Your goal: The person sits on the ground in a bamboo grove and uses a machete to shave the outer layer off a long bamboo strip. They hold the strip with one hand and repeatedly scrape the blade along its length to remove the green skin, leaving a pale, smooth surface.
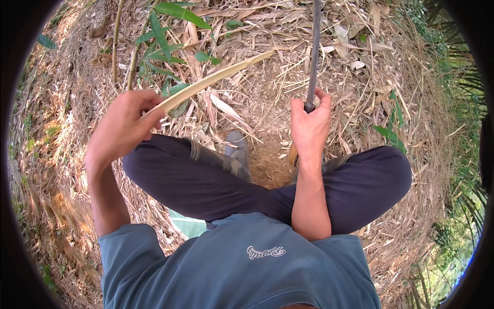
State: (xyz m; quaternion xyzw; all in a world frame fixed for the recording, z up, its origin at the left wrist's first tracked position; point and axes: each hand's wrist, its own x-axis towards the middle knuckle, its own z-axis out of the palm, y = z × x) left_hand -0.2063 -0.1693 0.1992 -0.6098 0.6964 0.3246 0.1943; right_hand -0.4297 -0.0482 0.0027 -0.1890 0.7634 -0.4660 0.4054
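Note:
My left hand [126,121] is closed around the near end of a pale, slightly curved bamboo strip [216,77]. The strip slants up and to the right, its far tip above the leaf-strewn ground. In my right hand [311,123] is a machete with a long, narrow dark blade [315,46] pointing away from me. Its wooden handle [293,155] shows partly below that hand, between my knees. Blade and strip are apart, with the strip's tip to the left of the blade. The fingertips of my right hand are partly hidden.
Dry leaves and shavings [267,110] cover the ground. Thin stems with green leaves [162,44] stand at the far left, and a small green sprig [391,134] grows at right. My boot [236,147] is between my bent legs. A pale green flat thing [186,224] lies under my left thigh.

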